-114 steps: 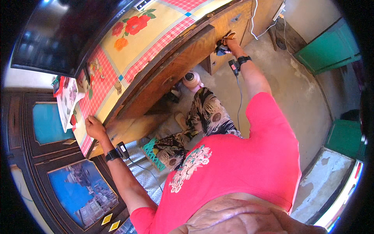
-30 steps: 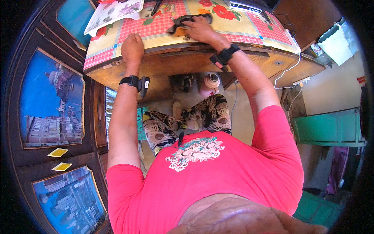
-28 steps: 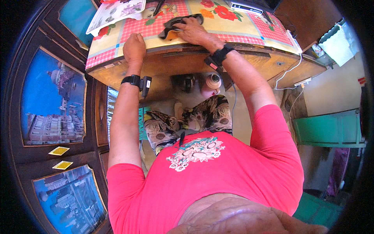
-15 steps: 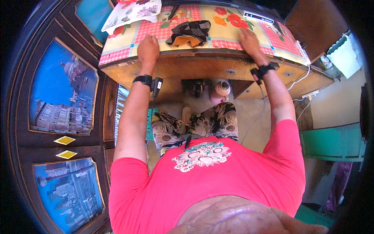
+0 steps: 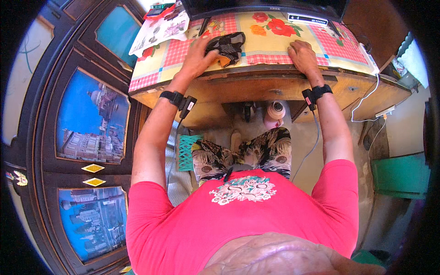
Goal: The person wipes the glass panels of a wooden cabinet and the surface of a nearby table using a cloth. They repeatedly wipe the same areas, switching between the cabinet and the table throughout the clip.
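A crumpled black patterned cloth item [image 5: 231, 46] with an orange part lies near the front edge of a table; I cannot make out its exact kind. My left hand [image 5: 197, 58] is at its left side with thumb and fingers apart, the thumb near the orange part. The fingertips are partly lost against the dark cloth. My right hand [image 5: 302, 56] rests on the flowered tablecloth [image 5: 261, 59] close to the front edge, its fingers loosely bent and nothing seen in them. Both wrists wear black straps with small devices.
At the far left stands a white flower-patterned tray [image 5: 158, 32] with a red item [image 5: 160, 13] on it. A dark screen [image 5: 261, 5] and a white box-shaped device [image 5: 307, 19] are at the back. Below the table is a pink flask [image 5: 275, 112]; a dark cabinet [image 5: 91, 169] stands left.
My left hand has moved right to the black cloth item and its fingers have spread. My right hand has come down nearer the table's front edge. The whole view has shifted slightly.
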Available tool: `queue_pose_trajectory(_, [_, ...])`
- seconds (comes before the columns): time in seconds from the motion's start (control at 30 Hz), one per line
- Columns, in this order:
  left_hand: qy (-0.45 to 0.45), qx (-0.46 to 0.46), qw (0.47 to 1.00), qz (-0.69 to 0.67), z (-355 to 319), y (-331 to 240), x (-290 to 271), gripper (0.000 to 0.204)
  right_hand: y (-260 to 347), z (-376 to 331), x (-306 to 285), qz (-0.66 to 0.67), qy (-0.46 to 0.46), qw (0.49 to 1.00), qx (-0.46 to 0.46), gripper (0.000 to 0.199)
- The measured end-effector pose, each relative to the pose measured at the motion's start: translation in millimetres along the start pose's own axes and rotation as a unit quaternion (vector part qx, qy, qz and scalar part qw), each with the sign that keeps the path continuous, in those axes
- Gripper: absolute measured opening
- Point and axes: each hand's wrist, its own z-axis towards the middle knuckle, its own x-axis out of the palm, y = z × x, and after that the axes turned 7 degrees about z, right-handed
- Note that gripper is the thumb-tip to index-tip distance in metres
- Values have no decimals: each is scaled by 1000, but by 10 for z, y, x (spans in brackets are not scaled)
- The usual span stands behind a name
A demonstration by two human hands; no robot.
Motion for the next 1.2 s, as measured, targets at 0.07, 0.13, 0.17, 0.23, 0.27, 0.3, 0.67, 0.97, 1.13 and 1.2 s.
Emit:
queue_pose_trajectory(0.07, [114,49,991,51,163,-260,161,62,1,4,-1,2,5,1000,-3,31])
queue_pose_trajectory(0.13, [200,79,970,113,317,-492,312,65,7,5,-1,-5,15,1000,3,31])
queue_pose_trajectory(0.17, [216,107,967,85,427,-577,370,62,10,6,-6,-9,15,1000,2,31])
queue_pose_trajectory(0.23, [250,135,956,79,681,-741,519,63,25,8,-6,-5,12,1000,17,30])
queue_pose_trajectory(0.27, [256,141,954,67,790,-824,608,57,28,6,-8,-5,13,1000,21,30])
queue_pose_trajectory(0.3, [267,140,952,54,907,-904,698,52,39,6,-10,-6,17,1000,22,31])
queue_pose_trajectory(0.67, [293,154,921,204,1927,-640,1580,53,24,1,-31,15,27,999,43,34])
queue_pose_trajectory(0.97, [231,-38,936,262,1494,755,1066,40,-24,-2,-25,25,19,999,36,34])
queue_pose_trajectory(1.13, [273,22,912,305,847,326,439,36,-66,6,6,28,29,999,27,36])
queue_pose_trajectory(1.2, [267,68,906,323,643,347,295,34,-100,5,15,35,34,999,14,36])
